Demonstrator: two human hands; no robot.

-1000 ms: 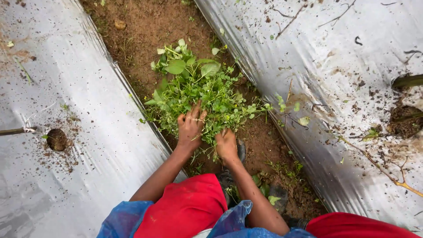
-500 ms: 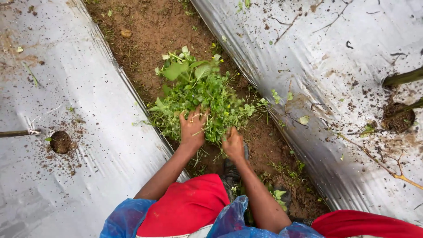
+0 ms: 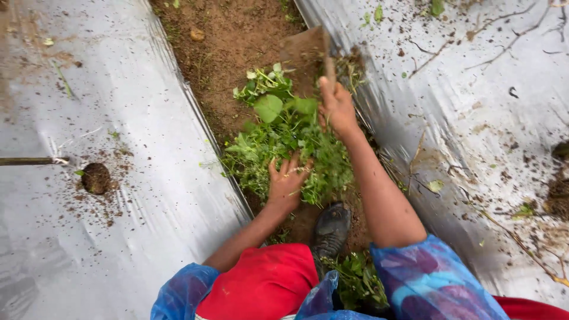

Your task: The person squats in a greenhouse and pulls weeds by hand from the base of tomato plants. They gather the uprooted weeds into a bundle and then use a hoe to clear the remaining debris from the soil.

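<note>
A heap of green weeds [image 3: 278, 139] lies on the brown soil furrow [image 3: 231, 53] between two sheets of silver plastic mulch. My left hand [image 3: 286, 181] presses into the near side of the heap, fingers spread among the leaves. My right hand [image 3: 336, 105] is stretched farther out and is closed around the handle of a flat-bladed hoe [image 3: 305, 48], whose muddy blade rests on the soil just beyond the weeds. My dark shoe [image 3: 331, 231] stands in the furrow below the heap.
Silver mulch sheets [image 3: 106, 118] cover the raised beds on both sides, sprinkled with soil and twigs. A planting hole [image 3: 95, 176] with dirt opens in the left sheet beside a thin stick [image 3: 26, 160]. More weeds [image 3: 355, 278] lie near my knees.
My right hand has left the near edge of the weed heap and reached forward, now gripping the hoe handle. The left hand has stayed in the weeds. The view has moved closer.
</note>
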